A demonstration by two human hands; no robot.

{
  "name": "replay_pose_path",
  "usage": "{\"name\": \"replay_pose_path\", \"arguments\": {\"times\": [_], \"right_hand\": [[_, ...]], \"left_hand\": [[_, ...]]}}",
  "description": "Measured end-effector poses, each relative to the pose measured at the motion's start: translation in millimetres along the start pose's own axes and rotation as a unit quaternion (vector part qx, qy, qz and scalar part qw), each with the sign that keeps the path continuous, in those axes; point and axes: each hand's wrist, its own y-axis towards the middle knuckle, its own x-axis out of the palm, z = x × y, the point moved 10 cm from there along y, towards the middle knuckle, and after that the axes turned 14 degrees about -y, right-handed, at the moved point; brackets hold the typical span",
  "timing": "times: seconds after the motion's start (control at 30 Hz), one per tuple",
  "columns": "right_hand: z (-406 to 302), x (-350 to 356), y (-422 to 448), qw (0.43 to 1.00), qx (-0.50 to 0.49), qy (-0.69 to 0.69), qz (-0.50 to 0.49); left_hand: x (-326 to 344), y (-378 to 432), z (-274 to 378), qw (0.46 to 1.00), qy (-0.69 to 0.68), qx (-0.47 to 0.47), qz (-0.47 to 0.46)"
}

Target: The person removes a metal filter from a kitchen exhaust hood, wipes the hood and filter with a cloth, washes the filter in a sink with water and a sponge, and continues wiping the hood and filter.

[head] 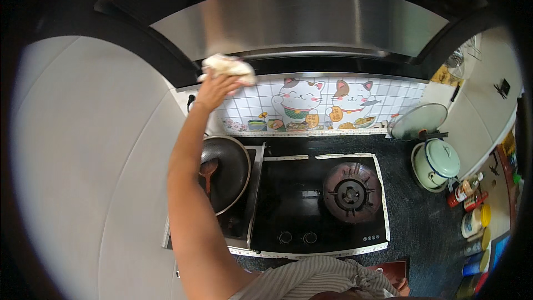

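Note:
My left hand (216, 89) is raised over the back left of the cooktop, its fingers pressed on a pale cloth (228, 69). The cloth lies against the lower left edge of the range hood (308, 53), slightly blurred. Below my forearm is a black wok (233, 166) with a brown spatula (208, 168) in it. At the bottom right edge, beside my striped shirt, a small part of my right hand (403, 286) shows; its fingers are mostly hidden.
A black glass gas stove (291, 200) has one burner (351, 195) at its right. A green enamel pot (437, 162) and a glass lid (420, 121) stand at the back right. Bottles and jars (472, 221) line the right side. A cat-patterned splashback (325, 104) covers the wall.

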Motion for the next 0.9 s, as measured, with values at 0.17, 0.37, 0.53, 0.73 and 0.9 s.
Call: {"name": "replay_pose_path", "arguments": {"times": [0.17,0.37,0.53,0.73,0.9], "right_hand": [[42.9,-7.2,-30.4,0.999,0.033,-0.011,0.033],[-121.4,-36.1,12.1,0.960,-0.035,0.276,-0.034],[-313.1,-65.3,145.4,0.867,-0.195,0.451,-0.078],[-432.1,-97.5,343.1,0.749,-0.126,0.640,-0.117],[-486.2,-88.5,417.1,0.641,-0.051,0.753,-0.138]], "left_hand": [[-20.0,-45.2,-42.6,0.991,-0.064,-0.070,0.095],[-156.6,-40.6,-40.5,0.819,-0.367,-0.103,0.428],[30.8,-45.3,26.9,-0.005,-0.877,-0.397,0.269],[83.3,-28.8,38.2,-0.052,-0.823,-0.523,0.216],[141.0,-51.6,-15.5,-0.075,-0.842,-0.470,0.255]]}}
